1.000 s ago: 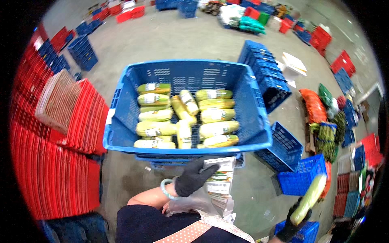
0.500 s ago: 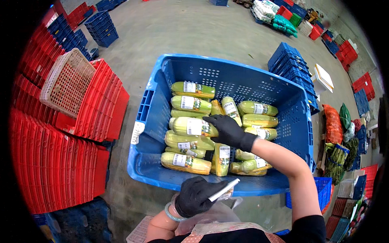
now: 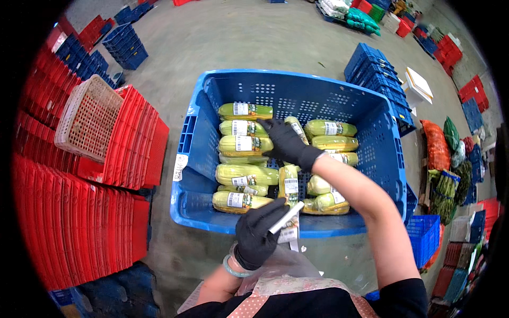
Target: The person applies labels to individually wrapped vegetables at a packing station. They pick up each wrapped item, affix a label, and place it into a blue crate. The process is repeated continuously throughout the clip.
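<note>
A blue crate in front of me holds several packs of corn in clear film with pale green husks, most bearing white labels. My right hand, in a black glove, reaches into it, fingers closed over the right end of a corn pack in the left column. My left hand, also gloved, is at the crate's near rim. It is closed on a label roll, seen as a white edge, with a printed strip hanging below. Another corn pack stands lengthwise in the middle.
Tall stacks of red crates rise on the left, with a pale perforated basket on top. Stacked blue crates and a white box stand at the right. Farther right lie an orange mesh sack and bundled green vegetables.
My right hand has moved slightly away and left, shifting the corn pack toward the crate's far side. My left hand has risen a little with the label roll, over the near rim.
</note>
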